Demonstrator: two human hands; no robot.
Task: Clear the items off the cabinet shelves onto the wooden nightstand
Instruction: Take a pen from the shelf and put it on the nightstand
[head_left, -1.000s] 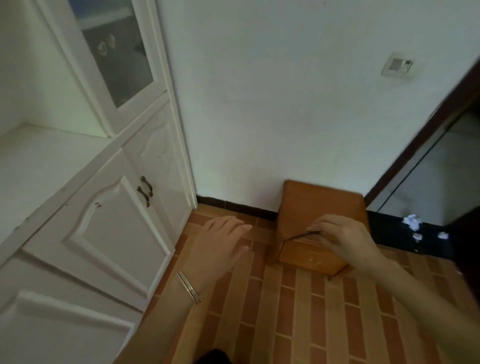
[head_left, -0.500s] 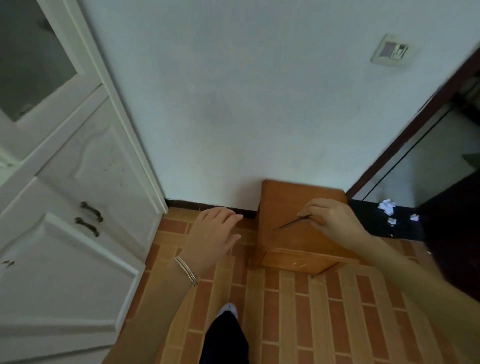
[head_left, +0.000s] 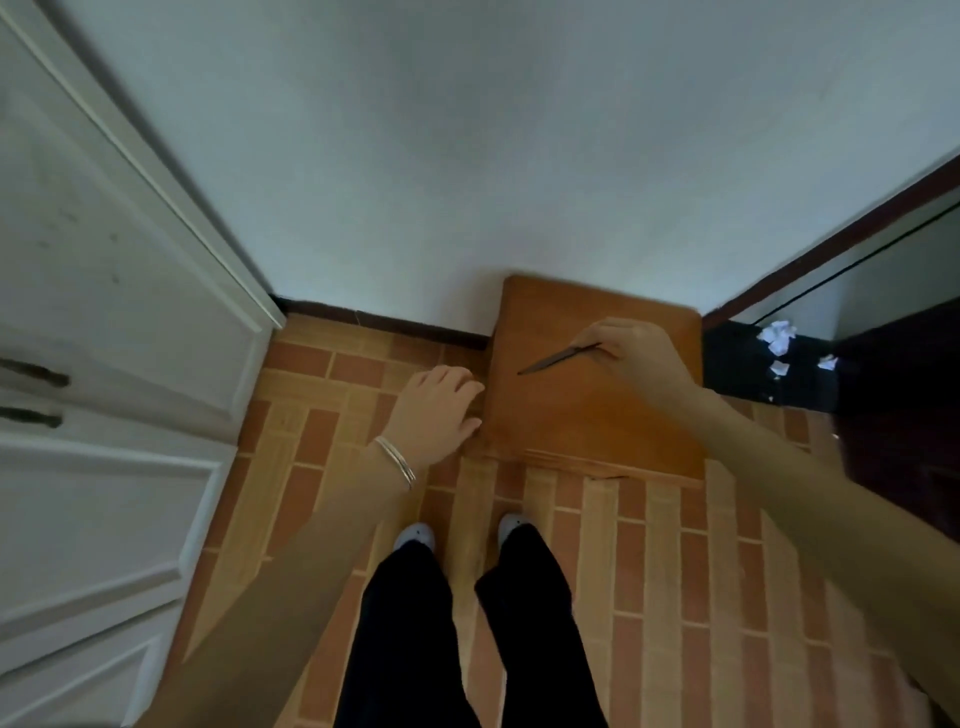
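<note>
1 nightstand (head_left: 597, 415) | 1 thin dark tool (head_left: 556, 359), right hand (head_left: 636, 353) | left hand (head_left: 434, 413) empty

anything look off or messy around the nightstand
Yes: crumpled white paper scraps lie scattered on the dark floor right of the nightstand, near the doorway. On the nightstand nothing is spilled or askew; the right hand holds a thin dark stick over its top, and the left hand is open at its left edge.

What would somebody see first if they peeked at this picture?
Probably the right hand holding a thin dark stick over the wooden nightstand by the wall. Then the left hand, empty with a bracelet, beside the nightstand, and the white cabinet on the left.
</note>
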